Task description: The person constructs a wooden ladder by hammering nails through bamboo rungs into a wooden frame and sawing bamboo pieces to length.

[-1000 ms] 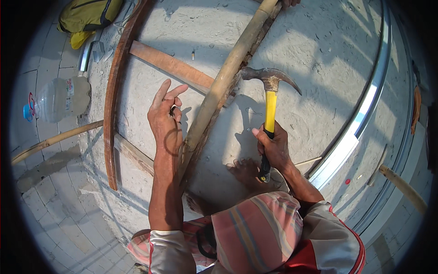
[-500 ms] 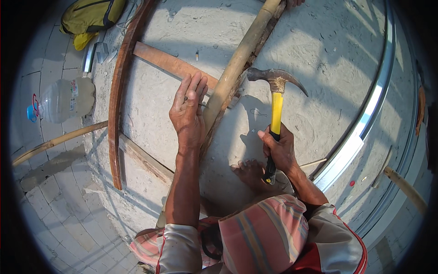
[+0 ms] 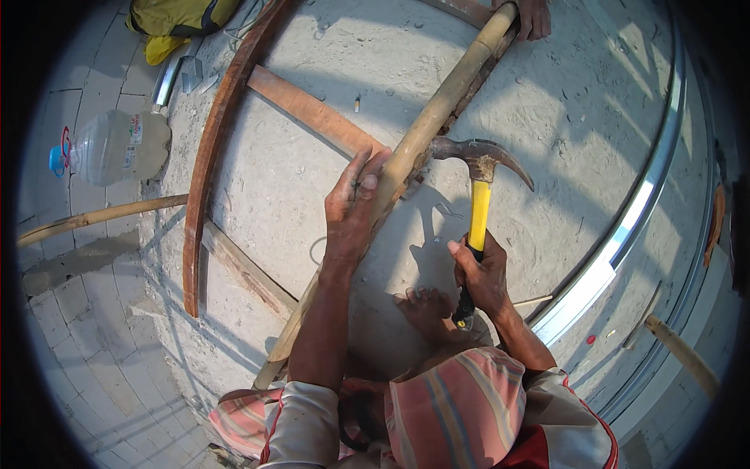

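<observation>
My right hand (image 3: pixel 486 273) is wrapped round the black grip of a claw hammer (image 3: pixel 480 199) with a yellow shaft. The hammer's dark head is up, its striking face close to the right side of a bamboo pole (image 3: pixel 426 129). My left hand (image 3: pixel 351 215) lies against the pole's left side, fingers bent together. A small dark nail (image 3: pixel 355 184) seems pinched among these fingers, mostly hidden. Beneath the pole, a flat reddish wood slat (image 3: pixel 316 109) crosses to a curved brown wooden beam (image 3: pixel 226 102) on the left.
Another person's hand (image 3: pixel 533 17) holds the pole's far end. On the left are a large clear water jug (image 3: pixel 109 148), a yellow-green bag (image 3: pixel 176 16) and a thin bamboo stick (image 3: pixel 101 219). A shiny metal channel (image 3: pixel 578 301) curves along the right. My bare foot (image 3: pixel 426 313) is below.
My left hand has come from beside the pole to rest against it. The hammer stays raised in my right hand. The view has shifted, showing more of the other person's hand.
</observation>
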`<control>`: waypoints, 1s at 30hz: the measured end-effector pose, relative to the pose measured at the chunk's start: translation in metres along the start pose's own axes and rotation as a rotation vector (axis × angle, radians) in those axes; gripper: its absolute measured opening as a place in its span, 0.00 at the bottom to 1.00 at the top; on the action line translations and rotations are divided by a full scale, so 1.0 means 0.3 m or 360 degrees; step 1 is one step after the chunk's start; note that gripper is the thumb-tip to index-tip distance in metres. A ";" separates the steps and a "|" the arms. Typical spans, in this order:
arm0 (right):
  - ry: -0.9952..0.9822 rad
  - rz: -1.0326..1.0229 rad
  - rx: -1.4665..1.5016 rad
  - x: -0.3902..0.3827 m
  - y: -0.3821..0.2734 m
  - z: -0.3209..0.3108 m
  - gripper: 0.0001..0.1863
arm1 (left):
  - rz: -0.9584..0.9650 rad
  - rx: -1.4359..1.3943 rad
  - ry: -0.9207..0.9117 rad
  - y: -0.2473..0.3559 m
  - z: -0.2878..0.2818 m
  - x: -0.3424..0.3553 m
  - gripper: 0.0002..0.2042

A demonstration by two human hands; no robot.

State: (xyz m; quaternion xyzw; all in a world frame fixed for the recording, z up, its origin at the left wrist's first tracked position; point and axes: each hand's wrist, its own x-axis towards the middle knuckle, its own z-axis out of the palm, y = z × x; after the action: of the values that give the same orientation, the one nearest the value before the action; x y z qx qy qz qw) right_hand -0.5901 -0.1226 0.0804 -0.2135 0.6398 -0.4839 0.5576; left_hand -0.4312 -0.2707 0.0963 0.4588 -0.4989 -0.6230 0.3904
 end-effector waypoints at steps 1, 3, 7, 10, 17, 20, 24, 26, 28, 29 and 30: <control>0.0008 -0.0031 -0.0059 -0.001 -0.011 -0.007 0.10 | -0.0064 0.0030 -0.0024 -0.002 0.001 -0.001 0.30; 0.0001 -0.0071 -0.0141 0.004 -0.031 -0.029 0.10 | -0.0118 0.0041 -0.0029 -0.002 -0.002 0.005 0.30; -0.0124 -0.0307 -0.0697 0.001 -0.158 -0.039 0.12 | -0.0182 0.0239 -0.0131 -0.043 -0.055 0.007 0.27; -0.0216 -0.0621 -0.1077 -0.014 -0.269 -0.022 0.14 | -0.0222 0.0338 -0.0100 -0.054 -0.060 -0.004 0.26; -0.0295 -0.0560 -0.1551 -0.059 -0.431 0.007 0.16 | 0.0132 0.0640 -0.0078 -0.116 -0.068 -0.004 0.22; -0.0286 -0.0571 -0.1664 -0.078 -0.463 0.025 0.16 | 0.0232 0.0727 -0.0027 -0.143 -0.070 -0.006 0.18; -0.0404 -0.0675 -0.2076 -0.048 -0.441 0.041 0.16 | 0.0119 0.0889 -0.0089 -0.145 -0.076 -0.014 0.10; -0.0382 -0.0637 -0.2102 -0.055 -0.469 0.051 0.16 | 0.0401 0.0735 -0.0017 -0.150 -0.064 -0.017 0.11; -0.0359 -0.0589 -0.2122 -0.073 -0.498 0.062 0.17 | 0.0250 0.0837 -0.0057 -0.167 -0.068 -0.006 0.11; -0.0291 -0.0601 -0.2041 -0.086 -0.514 0.068 0.16 | 0.0089 0.0953 -0.0120 -0.176 -0.071 0.000 0.11; -0.0223 -0.0611 -0.1957 -0.097 -0.528 0.074 0.16 | 0.0087 0.0939 -0.0108 -0.186 -0.070 0.006 0.11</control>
State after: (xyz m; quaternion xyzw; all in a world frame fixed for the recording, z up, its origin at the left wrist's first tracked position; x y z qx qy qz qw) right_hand -0.6035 -0.1773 0.2328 -0.6355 0.7128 -0.1052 0.2775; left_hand -0.4131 -0.2670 0.0396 0.5179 -0.6834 -0.4554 0.2398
